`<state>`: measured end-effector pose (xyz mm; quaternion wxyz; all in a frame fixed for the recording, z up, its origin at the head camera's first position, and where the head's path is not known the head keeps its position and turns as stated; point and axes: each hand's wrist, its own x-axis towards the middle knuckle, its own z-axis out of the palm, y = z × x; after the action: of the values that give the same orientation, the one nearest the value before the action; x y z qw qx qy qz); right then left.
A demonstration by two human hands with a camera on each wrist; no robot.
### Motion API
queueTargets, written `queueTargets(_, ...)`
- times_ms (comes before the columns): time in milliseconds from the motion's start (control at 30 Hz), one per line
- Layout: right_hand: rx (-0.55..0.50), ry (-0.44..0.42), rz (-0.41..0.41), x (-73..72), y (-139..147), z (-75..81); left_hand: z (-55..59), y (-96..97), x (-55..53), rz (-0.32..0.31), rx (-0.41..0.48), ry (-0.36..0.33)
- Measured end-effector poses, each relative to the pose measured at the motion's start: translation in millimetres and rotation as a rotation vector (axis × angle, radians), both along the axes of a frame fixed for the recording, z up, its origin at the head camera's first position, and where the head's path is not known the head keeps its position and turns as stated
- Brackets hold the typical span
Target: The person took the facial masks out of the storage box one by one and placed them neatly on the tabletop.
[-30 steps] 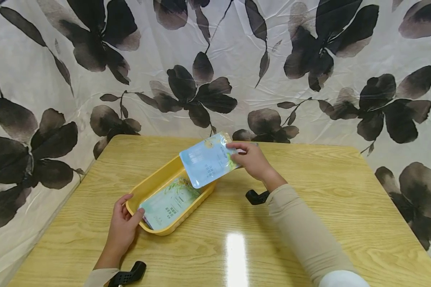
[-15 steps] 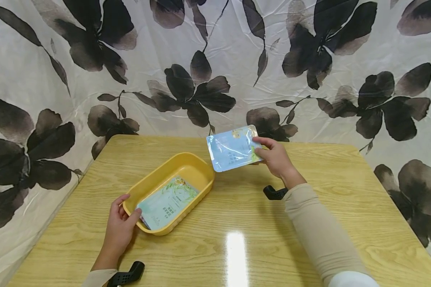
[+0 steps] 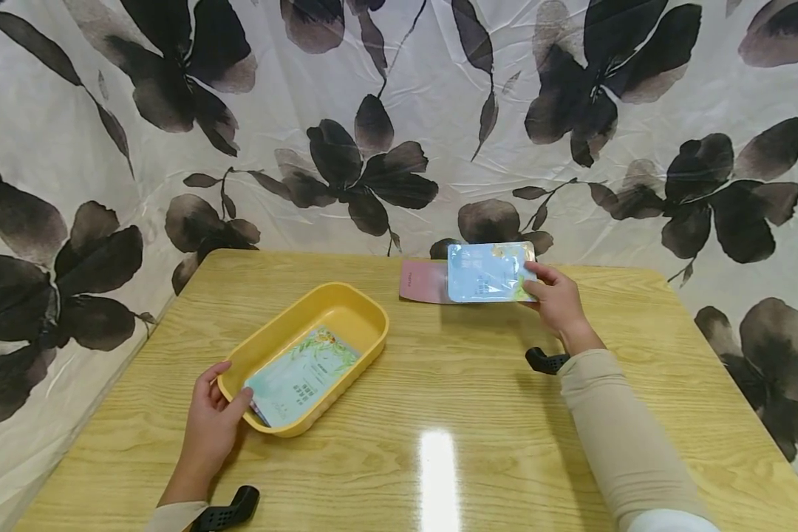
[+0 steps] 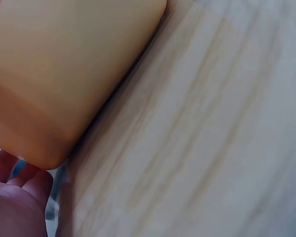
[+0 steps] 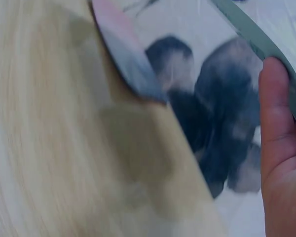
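Note:
My right hand [image 3: 558, 299] pinches the right end of a light blue sachet [image 3: 485, 273] with a shiny surface and small print. The sachet is held up over a pink packet [image 3: 422, 282] that lies near the table's back edge; it covers the packet's right part in the head view. In the right wrist view the sachet [image 5: 254, 34] is seen edge-on at the thumb, apart from the pink packet [image 5: 126, 52]. My left hand [image 3: 213, 414] grips the near left end of a yellow plastic basket [image 3: 349, 303], thumb over the rim. Inside lies a pale green sachet [image 3: 302, 377], with another's edge beneath it.
The wooden table [image 3: 399, 458] ends at the back against a floral curtain [image 3: 386, 89]. Black wrist-worn devices sit at both wrists, the left device [image 3: 229, 510] close over the tabletop.
My right hand has carried the light blue sachet rightward from over the basket to over the pink packet, which has come into view. My left hand and the basket have shifted slightly left.

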<state>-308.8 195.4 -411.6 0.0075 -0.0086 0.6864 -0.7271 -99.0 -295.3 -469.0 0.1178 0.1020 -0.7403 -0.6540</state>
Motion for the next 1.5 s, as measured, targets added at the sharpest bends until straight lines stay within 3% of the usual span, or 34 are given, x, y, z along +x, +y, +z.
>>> queueTargets(433,-0.071,-0.025,-0.073,-11.6,41,-15.0,0.5,-1.6,1.9,-0.004,-0.012,0.015)
queueTargets(700,0.071,-0.079,-0.085,-16.7,56,-22.5,-2.0,-1.7,2.6,-0.010,0.011,0.029)
queueTargets(1067,0.042,-0.102,-0.092,-25.0,59,-32.9,-2.1,-1.3,2.4,-0.002,0.025,0.037)
queueTargets(1500,0.123,-0.171,-0.082,-35.0,50,-38.9,-1.6,-1.3,2.2,0.013,-0.009,0.010)
